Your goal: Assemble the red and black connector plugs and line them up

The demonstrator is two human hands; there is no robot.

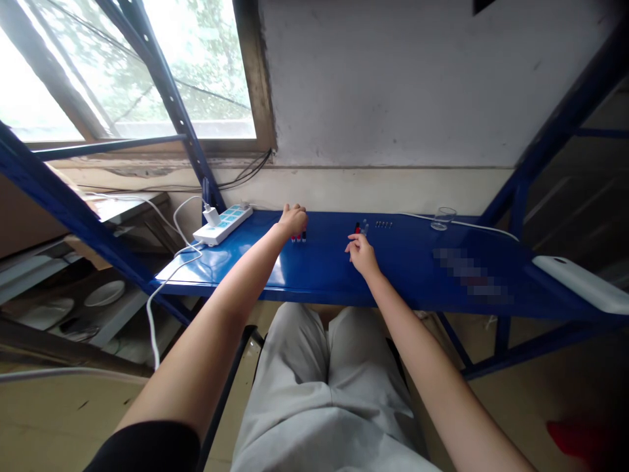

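Note:
My left hand point(293, 219) is curled closed over a few small red and dark upright items point(298, 238) standing on the blue metal shelf point(314, 269). My right hand point(362, 252) hovers just above the shelf with fingers loosely bent, its fingertips near a small red-and-dark piece point(358, 228) and a small clear piece point(364, 226). A short row of tiny dark pieces point(384, 225) lies just right of those. What the left fingers grip is too small to name.
A white power strip point(222, 225) with a plugged charger and white cable lies at the shelf's left end. A clear glass point(443, 218) stands at the back right, a white flat device point(580, 282) at the far right. Blue rack posts flank the shelf; plates sit lower left.

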